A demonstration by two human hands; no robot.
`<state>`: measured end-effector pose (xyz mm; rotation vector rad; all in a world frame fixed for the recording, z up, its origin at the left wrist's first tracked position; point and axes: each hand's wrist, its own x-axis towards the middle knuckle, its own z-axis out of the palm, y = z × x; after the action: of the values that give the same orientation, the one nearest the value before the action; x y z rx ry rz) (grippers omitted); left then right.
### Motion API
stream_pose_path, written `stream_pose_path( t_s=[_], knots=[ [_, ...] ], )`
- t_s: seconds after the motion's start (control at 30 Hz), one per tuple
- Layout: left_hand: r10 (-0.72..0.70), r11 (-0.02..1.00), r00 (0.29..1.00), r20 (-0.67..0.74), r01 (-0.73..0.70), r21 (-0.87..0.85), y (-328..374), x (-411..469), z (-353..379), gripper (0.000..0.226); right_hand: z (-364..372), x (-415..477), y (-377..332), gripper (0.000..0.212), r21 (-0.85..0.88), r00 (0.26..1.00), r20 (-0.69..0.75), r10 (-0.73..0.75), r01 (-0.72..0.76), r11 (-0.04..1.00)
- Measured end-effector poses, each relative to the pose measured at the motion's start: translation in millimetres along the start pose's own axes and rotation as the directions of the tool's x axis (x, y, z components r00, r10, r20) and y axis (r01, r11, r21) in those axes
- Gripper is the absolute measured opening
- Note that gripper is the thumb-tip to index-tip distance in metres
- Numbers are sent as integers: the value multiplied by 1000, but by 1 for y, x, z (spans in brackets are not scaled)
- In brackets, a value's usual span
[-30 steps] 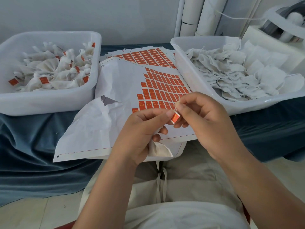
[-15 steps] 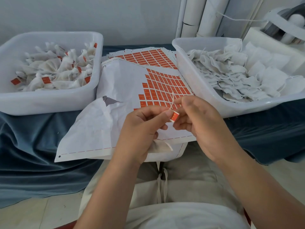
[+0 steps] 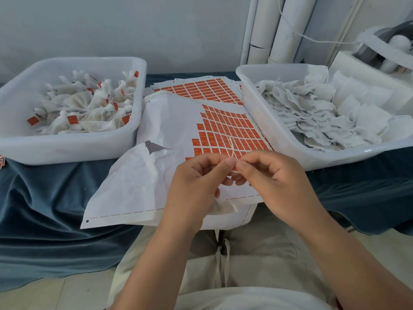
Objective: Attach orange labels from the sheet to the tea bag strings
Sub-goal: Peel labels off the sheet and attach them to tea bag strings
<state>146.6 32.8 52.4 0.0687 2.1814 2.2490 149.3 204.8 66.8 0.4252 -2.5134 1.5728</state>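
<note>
My left hand (image 3: 196, 182) and my right hand (image 3: 270, 175) meet fingertip to fingertip over the near edge of the label sheet (image 3: 169, 130). Together they pinch an orange label, now almost hidden between the fingers, around a thin white tea bag string (image 3: 232, 148) that sticks up above them. The white tea bag (image 3: 221, 208) hangs under my left palm. Rows of orange labels (image 3: 230, 130) fill the sheet's right part; its left part is bare backing paper.
A white tub (image 3: 67, 148) on the left holds tea bags with orange labels. A white tub (image 3: 252, 86) on the right holds plain tea bags. More label sheets (image 3: 201, 86) lie behind. Blue cloth (image 3: 44, 198) covers the table. White pipes (image 3: 268, 30) stand behind.
The fingertips of both hands have closed together over the orange label, which showed plainly before and is now nearly hidden. The string end now pokes up above the fingers.
</note>
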Motion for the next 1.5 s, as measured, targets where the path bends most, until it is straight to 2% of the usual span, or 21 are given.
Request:
stream_pose_path(
  t_s=[0.17, 0.3, 0.43, 0.5, 0.6, 0.67, 0.7, 0.73, 0.77, 0.83, 0.87, 0.9, 1.0, 1.07, 1.13, 1.23, 1.3, 1.37, 1.43, 1.5],
  knots=[
    [81, 993, 992, -91, -73, 92, -2, -3, 7, 16, -3, 1, -3, 19, -17, 997, 75, 25, -24, 1000],
    [151, 986, 968, -201, -134, 95, 17, -2, -5, 16, -5, 0, -7, 19, 45, 1000, 17, 16, -17, 999],
    [168, 985, 921, -353, -145, 91, 54, 18, -48, 16, -8, -1, -13, 23, 72, 1000, 3, 5, -5, 997],
    [225, 974, 864, -450, -191, 121, 72, 38, -76, 15, -7, -1, -14, 24, 66, 1000, 28, -2, 0, 998],
    [414, 905, 722, -554, -257, 340, 91, 80, -120, 13, -5, -2, -16, 24, 49, 998, 55, -15, 13, 999],
    [499, 848, 648, -575, -228, 479, 97, 110, -151, 16, -5, -2, -17, 23, 50, 997, 70, -9, 6, 999],
    [516, 822, 650, -558, -191, 537, 97, 123, -165, 17, -5, -2, -17, 22, 51, 997, 73, -5, 2, 999],
    [507, 793, 689, -519, -136, 594, 95, 134, -178, 18, -5, -2, -17, 22, 49, 997, 73, -3, -1, 999],
    [462, 743, 763, -452, -55, 667, 91, 144, -189, 19, -6, -1, -17, 21, 44, 997, 74, -3, -1, 999],
    [265, 563, 914, -307, 112, 819, 73, 153, -203, 23, -9, 0, -17, 22, 39, 997, 79, -3, 0, 999],
    [167, 494, 949, -267, 154, 856, 63, 155, -209, 27, -10, 0, -16, 22, 36, 997, 81, -1, -2, 999],
    [110, 473, 963, -247, 168, 865, 55, 154, -213, 31, -13, 1, -16, 24, 33, 997, 81, 2, -5, 999],
    [122, 557, 953, -278, 166, 814, 50, 148, -219, 31, -21, 3, -13, 26, 21, 999, 45, 11, -12, 1000],
    [208, 533, 937, -279, 131, 836, 54, 144, -216, 32, -32, 7, -9, 20, -36, 1000, -10, 18, -19, 999],
    [310, 501, 911, -273, 88, 861, 62, 135, -204, 26, -48, 14, -3, 15, -117, 994, -113, 7, -20, 993],
    [438, 605, 848, -298, -33, 795, 77, 111, -173, 23, -82, 23, 11, 9, -192, 940, -341, 7, -76, 978],
    [512, 679, 810, -285, -179, 712, 86, 87, -146, 23, -110, 33, 22, 9, -344, 894, -446, -37, -133, 930],
    [542, 731, 798, -262, -295, 615, 88, 59, -115, 22, -135, 50, 33, 7, -509, 916, -400, 10, -231, 829],
    [550, 760, 810, -204, -385, 523, 86, 33, -82, 20, -154, 72, 45, 3, -658, 936, -275, 219, -349, 668],
    [548, 761, 829, -116, -435, 482, 79, 11, -55, 20, -160, 95, 56, 15, -790, 892, -212, 399, -397, 468]
  ],
)
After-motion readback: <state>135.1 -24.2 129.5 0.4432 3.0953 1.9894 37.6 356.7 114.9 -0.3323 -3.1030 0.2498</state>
